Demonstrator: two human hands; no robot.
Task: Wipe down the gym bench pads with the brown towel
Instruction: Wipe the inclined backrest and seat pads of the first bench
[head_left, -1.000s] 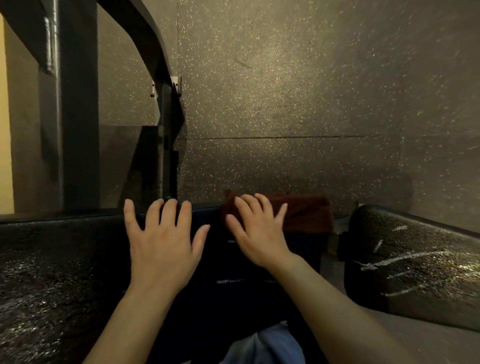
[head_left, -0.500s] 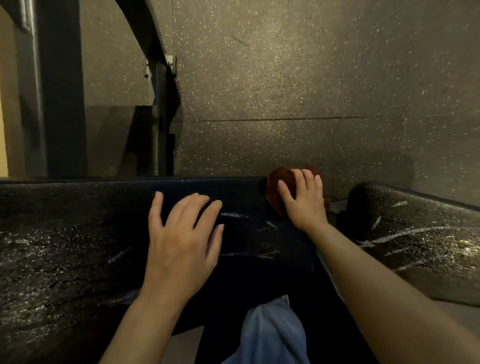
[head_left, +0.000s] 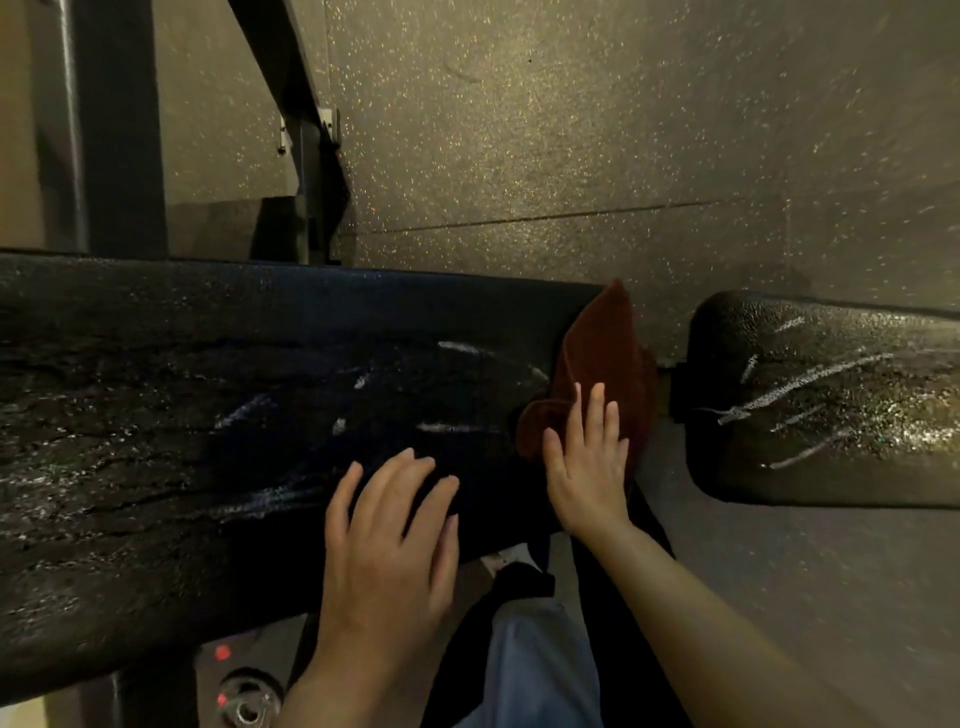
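You are looking at a dim, yellowish picture. The light shines off the wet long pad and the short pad in small bright sparkles. Your hands throw a dark shadow on the middle of the long pad. The edges bend and look soft and a bit blurry.

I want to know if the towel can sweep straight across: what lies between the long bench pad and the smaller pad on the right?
In the head view, a gap showing speckled floor separates the long pad from the smaller pad; the brown towel overhangs it.
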